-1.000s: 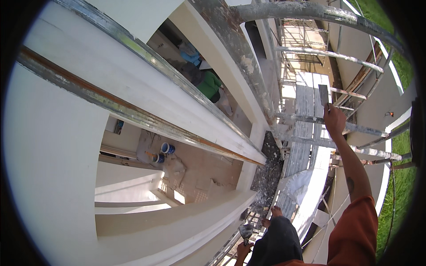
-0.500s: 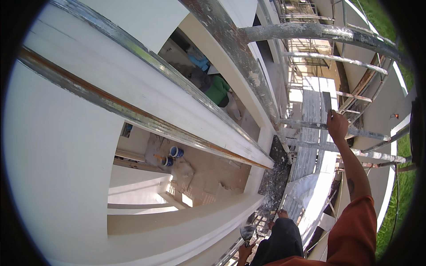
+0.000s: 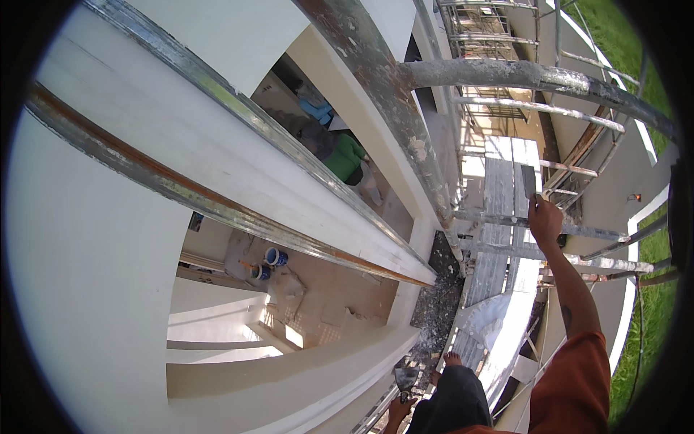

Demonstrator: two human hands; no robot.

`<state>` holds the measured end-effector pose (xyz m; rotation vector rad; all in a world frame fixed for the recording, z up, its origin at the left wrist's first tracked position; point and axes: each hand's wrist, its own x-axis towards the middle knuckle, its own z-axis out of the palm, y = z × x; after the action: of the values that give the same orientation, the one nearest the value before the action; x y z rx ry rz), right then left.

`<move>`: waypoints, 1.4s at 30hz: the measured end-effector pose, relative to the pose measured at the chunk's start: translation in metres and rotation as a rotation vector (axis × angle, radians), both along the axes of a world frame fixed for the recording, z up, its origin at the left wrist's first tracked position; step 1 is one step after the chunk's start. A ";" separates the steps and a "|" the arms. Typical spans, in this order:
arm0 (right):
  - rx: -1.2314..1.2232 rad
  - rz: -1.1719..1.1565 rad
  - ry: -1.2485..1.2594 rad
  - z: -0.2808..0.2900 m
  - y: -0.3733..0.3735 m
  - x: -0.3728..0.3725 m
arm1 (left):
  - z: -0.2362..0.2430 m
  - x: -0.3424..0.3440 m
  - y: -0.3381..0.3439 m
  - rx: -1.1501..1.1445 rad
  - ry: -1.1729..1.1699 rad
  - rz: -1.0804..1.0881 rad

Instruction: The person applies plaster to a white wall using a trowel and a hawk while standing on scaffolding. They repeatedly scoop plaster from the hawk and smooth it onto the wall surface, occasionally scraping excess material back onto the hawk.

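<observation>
My right hand (image 3: 546, 220), at the end of my outstretched arm, is closed on the handle of a scraper; its flat dark blade (image 3: 528, 181) points away from me, above the scaffold planks (image 3: 491, 275) in the picture. My left hand (image 3: 399, 409), low at bottom centre beside my leg, grips a second, wider scraper (image 3: 406, 377) with a smeared grey-white blade. Two long metal strips (image 3: 181, 65) run diagonally along a white painted band (image 3: 159, 130) on my left, the lower one rust-streaked. My bare foot (image 3: 452, 359) rests near the planks.
Scaffold tubes (image 3: 528, 72) cross the top and right, over planks far below. Through openings on the left I see two co-workers, in green (image 3: 345, 158) and light blue (image 3: 314, 108), and two buckets (image 3: 276, 257) on a floor. Grass (image 3: 647, 318) lies beyond the right-hand wall (image 3: 614, 188).
The view has shifted slightly, so the planks and tubes sit lower in the picture. My right hand with its scraper appears a little lower too; both hands keep their holds.
</observation>
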<state>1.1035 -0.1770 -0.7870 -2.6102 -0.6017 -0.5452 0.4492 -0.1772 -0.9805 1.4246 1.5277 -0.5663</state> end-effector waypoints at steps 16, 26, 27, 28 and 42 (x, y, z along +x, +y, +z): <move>0.077 0.044 -0.009 0.000 0.000 -0.006 | 0.015 0.143 -0.003 -0.067 -0.428 0.069; 0.017 0.007 -0.011 0.000 -0.002 -0.002 | 0.048 0.100 -0.005 0.038 -0.247 0.033; 0.008 0.003 -0.014 0.001 -0.002 -0.003 | 0.029 0.088 -0.004 0.104 -0.264 -0.006; 0.013 0.003 -0.003 -0.002 0.002 -0.003 | 0.032 0.085 -0.002 0.129 -0.283 0.019; -0.130 -0.046 0.149 -0.039 -0.016 -0.014 | 0.033 0.123 0.015 0.185 -0.466 0.168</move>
<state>1.0899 -0.1928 -0.8263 -2.7627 -0.5474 -0.3309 0.5723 -0.1617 -0.9480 1.4250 1.3248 0.0158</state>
